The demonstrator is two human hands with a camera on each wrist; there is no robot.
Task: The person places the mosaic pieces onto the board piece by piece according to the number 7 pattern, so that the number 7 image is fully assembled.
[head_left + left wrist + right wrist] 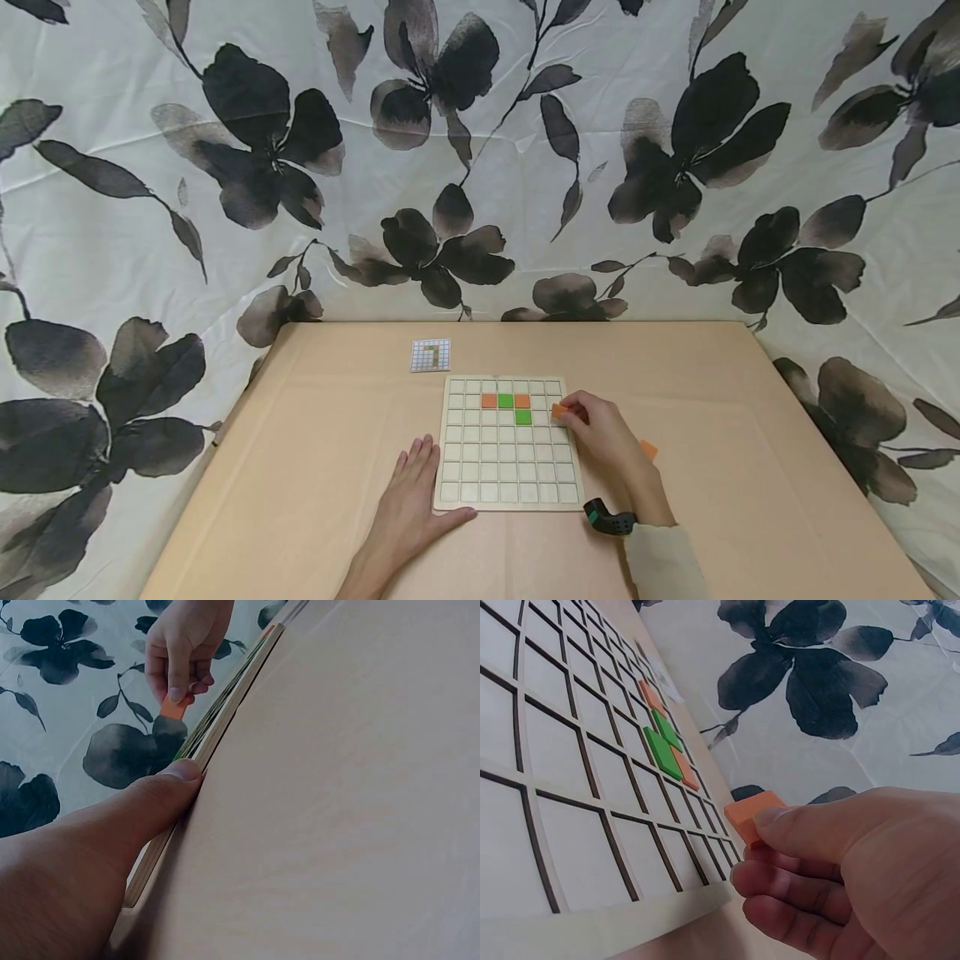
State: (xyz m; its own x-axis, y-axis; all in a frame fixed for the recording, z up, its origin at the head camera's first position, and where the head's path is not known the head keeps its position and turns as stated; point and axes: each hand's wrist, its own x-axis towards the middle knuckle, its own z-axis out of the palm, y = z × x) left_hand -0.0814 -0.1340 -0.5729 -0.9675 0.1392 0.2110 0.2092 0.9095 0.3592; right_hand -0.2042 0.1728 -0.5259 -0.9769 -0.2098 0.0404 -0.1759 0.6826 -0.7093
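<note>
My right hand (609,437) pinches an orange square tile (754,814) between thumb and fingers, held over the right edge of a white grid board (510,475). On the board's upper part, two orange tiles (489,401) flank a green tile (506,401) in one row. Another green tile (522,417) sits directly below the right-hand orange one. At the lower left, my left hand (408,504) rests with its fingers extended along the board's left side. Its thumb (169,784) touches the front edge of the board.
A small card (431,356) printed with a grid and a few coloured squares lies behind the board on the wooden table (322,400). Partly hidden by my right wrist, more orange (648,450) shows on the table. A floral cloth (555,183) hangs behind the table.
</note>
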